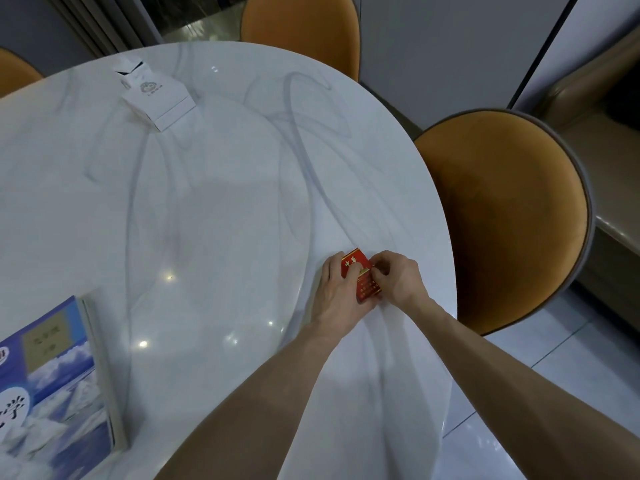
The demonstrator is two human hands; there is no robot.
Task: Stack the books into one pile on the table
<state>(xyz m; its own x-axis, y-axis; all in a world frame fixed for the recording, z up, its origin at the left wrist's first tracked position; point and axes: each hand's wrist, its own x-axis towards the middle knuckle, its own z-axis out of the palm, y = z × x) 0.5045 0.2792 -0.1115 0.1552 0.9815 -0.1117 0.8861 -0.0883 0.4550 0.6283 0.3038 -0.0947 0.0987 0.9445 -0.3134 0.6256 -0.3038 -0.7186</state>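
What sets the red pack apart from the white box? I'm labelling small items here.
The red pack is small, red with gold print, near the table's right edge, held by both hands, left and right. The white box is bigger, white, untouched at the far side, its top flap open. Both rest on the table.

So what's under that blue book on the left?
Under the blue book more stacked page edges show along its right side; how many books, and their covers, is hidden. The table carries them.

The round white marble table [221,209] carries a blue book pile [52,389] at its near left edge. A white cardboard box [156,95] stands far behind this pile.
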